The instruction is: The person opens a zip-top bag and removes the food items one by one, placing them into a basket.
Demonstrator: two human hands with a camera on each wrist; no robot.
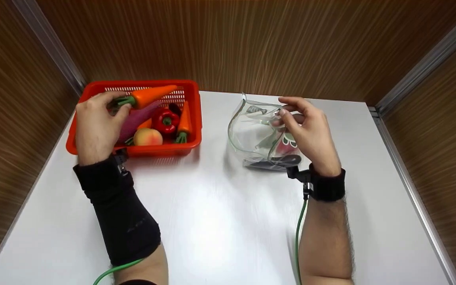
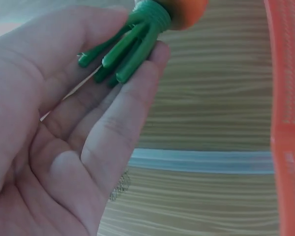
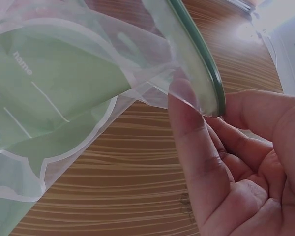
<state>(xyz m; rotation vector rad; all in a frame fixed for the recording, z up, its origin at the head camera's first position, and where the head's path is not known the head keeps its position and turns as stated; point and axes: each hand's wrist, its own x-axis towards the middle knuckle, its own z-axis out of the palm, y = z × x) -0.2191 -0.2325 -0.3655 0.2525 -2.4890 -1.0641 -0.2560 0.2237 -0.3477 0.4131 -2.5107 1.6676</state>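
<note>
My left hand (image 1: pixel 100 118) pinches a toy carrot (image 1: pixel 152 95) by its green stem (image 2: pixel 137 42), with the orange root pointing right over the red basket (image 1: pixel 194 118). Thumb and fingertips lie on either side of the stem in the left wrist view. My right hand (image 1: pixel 311 128) pinches the rim of a clear zip bag (image 1: pixel 251 130) between thumb and finger. The bag's mouth gapes toward me, and its green seal strip (image 3: pixel 206 64) shows in the right wrist view. A green printed label (image 3: pixel 54 83) covers part of the bag. Something dark (image 1: pixel 287 160) shows low in the bag.
In the basket lie a red pepper (image 1: pixel 166 120), a peach (image 1: pixel 148 137), a purple eggplant-like vegetable (image 1: pixel 135 120) and another carrot (image 1: pixel 185 118). Wood-grain panels (image 1: pixel 228 43) wall the white table (image 1: pixel 204 221) at back and sides. Green cables (image 1: pixel 300 233) trail from both wrists.
</note>
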